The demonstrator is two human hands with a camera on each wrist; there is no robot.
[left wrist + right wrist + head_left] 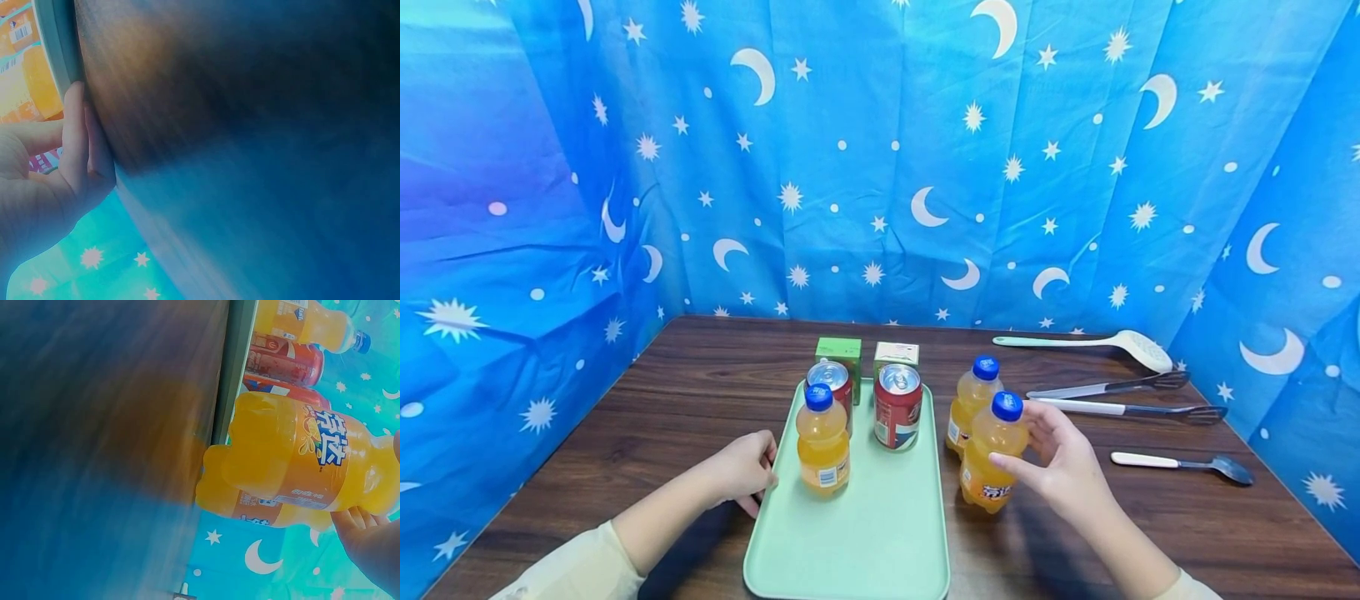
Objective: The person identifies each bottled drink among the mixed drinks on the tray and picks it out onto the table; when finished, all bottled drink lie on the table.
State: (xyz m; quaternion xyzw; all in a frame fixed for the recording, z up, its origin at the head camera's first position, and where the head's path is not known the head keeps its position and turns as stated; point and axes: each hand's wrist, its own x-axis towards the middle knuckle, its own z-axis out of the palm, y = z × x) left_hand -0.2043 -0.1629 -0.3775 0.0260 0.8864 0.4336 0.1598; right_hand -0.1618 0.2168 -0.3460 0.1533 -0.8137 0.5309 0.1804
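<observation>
My left hand (741, 468) holds the left rim of a pale green tray (880, 533); in the left wrist view its fingers (75, 137) lie against the tray's edge. My right hand (1067, 462) grips an orange soda bottle (988, 467) with a blue cap, thumb in front and fingers behind, right of the tray. This bottle's base looks slightly off the table in the right wrist view. A second orange soda bottle (964, 408) stands just behind it. On the tray are another orange soda bottle (822, 446), a red soda can (898, 408) and a partly hidden can (841, 379).
A green box (840, 348) and a pale-topped box (897, 353) stand at the tray's far end. To the right lie a slotted turner (1138, 348), two long-handled utensils (1097, 389) and a spoon (1183, 463). A blue patterned curtain (850, 167) surrounds the wooden table (700, 383).
</observation>
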